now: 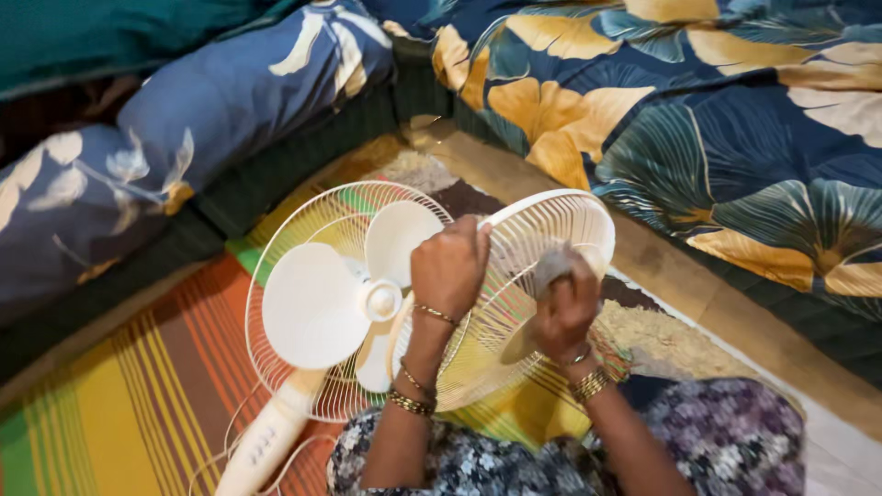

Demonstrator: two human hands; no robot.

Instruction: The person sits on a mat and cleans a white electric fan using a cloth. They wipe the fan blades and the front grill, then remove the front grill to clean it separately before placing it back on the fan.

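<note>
Just below the left hand (448, 266), a white pedestal fan (335, 298) lies on its back on the striped mat (138, 395), its rear guard and three pale blades facing up and its stem with the control panel (266, 441) pointing toward the person's lap. That left grip is closed over the rim of the detached front grille (537, 276), which stands on edge, tilted, resting partly against the fan's rear guard; holding the rim this way seems to steady the round cage upright so its wires can be reached from the other side. To the right of that grip, the right hand (565, 308) is pressed against the grille's wires, fingers bunched around what looks like a small pale cloth (551, 264), though the wad is blurred and hard to make out. The grille is a domed cage of thin cream-white radial wires with a thicker outer ring, and it looks a little dull. Beyond both hands, a leaf-patterned blue bedcover (735, 119) and a matching bolster (184, 138) border the mat.
</note>
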